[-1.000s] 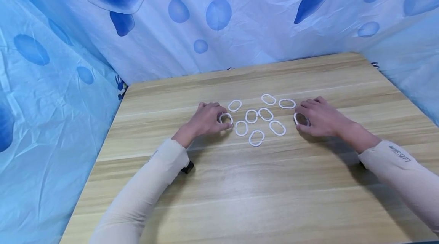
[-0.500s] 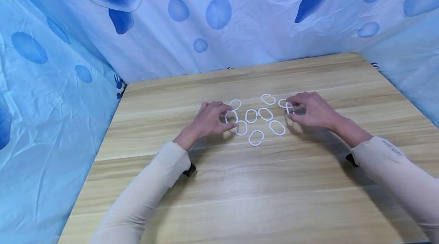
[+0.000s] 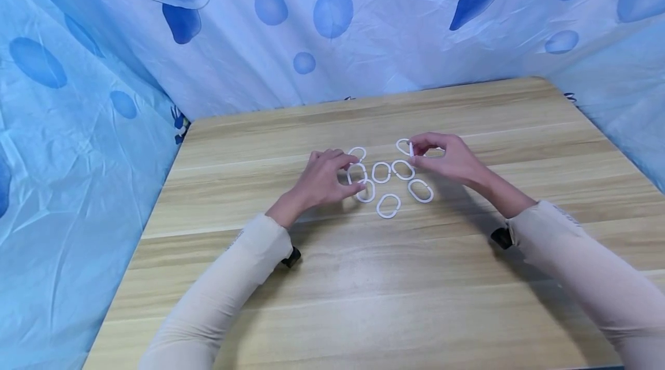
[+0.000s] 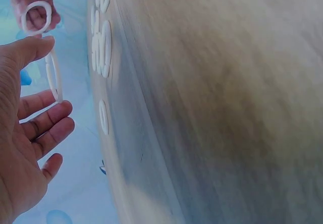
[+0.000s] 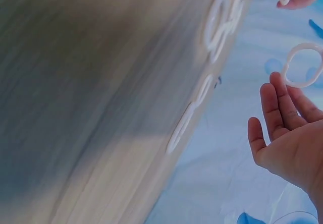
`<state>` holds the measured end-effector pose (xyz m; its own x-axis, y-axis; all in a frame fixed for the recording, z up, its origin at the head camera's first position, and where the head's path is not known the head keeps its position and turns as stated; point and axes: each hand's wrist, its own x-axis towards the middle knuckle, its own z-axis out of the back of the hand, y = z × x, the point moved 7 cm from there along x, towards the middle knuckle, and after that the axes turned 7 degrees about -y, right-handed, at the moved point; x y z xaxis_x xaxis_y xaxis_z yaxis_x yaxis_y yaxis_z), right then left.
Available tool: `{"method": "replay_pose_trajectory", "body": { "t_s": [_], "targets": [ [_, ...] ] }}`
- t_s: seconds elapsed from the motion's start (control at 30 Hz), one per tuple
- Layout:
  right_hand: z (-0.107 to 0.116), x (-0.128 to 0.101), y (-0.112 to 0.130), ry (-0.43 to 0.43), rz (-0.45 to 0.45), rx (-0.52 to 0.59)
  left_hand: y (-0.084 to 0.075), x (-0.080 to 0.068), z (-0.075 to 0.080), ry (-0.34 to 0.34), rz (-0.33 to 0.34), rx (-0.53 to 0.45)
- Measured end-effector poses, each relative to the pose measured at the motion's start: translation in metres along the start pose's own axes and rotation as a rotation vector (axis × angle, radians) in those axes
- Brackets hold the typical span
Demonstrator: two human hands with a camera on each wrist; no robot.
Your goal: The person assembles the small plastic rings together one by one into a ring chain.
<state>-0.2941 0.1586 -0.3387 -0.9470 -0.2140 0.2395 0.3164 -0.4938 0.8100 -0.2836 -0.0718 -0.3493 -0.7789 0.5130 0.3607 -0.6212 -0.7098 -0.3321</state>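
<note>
Several white oval plastic rings (image 3: 388,206) lie in a loose cluster at the middle of a wooden table (image 3: 395,289). My left hand (image 3: 356,174) pinches one white ring (image 4: 53,77) upright between thumb and fingers, just above the cluster's left side. My right hand (image 3: 412,150) pinches a second white ring (image 5: 303,65) between thumb and fingertips over the cluster's back right. The two held rings are apart, about a hand's width from each other. In the left wrist view the right hand's ring (image 4: 36,18) shows beyond my own fingers.
Blue patterned cloth (image 3: 332,41) walls the table at the back and on both sides. Loose rings (image 3: 420,191) lie flat between and just before the hands. Bare wood stretches from the cluster to the near edge, under both sleeved forearms.
Both hands have lifted a ring off the table. The right hand has moved left and back toward the cluster with its ring; the left hand has shifted slightly right.
</note>
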Motion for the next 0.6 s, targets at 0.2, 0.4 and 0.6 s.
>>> {"method": "replay_pose_trajectory", "body": {
  "t_s": [0.2,0.4,0.6],
  "targets": [
    [-0.008,0.002,0.007,0.02,-0.062,0.085,-0.006,0.002,0.001,-0.028,-0.019,0.004],
    [-0.015,0.004,0.011,0.025,-0.104,0.157,-0.013,0.004,0.002,-0.05,-0.033,0.002],
    [-0.025,0.003,0.013,0.065,-0.146,0.233,-0.019,0.004,0.004,-0.078,-0.059,-0.009]
  ]
}}
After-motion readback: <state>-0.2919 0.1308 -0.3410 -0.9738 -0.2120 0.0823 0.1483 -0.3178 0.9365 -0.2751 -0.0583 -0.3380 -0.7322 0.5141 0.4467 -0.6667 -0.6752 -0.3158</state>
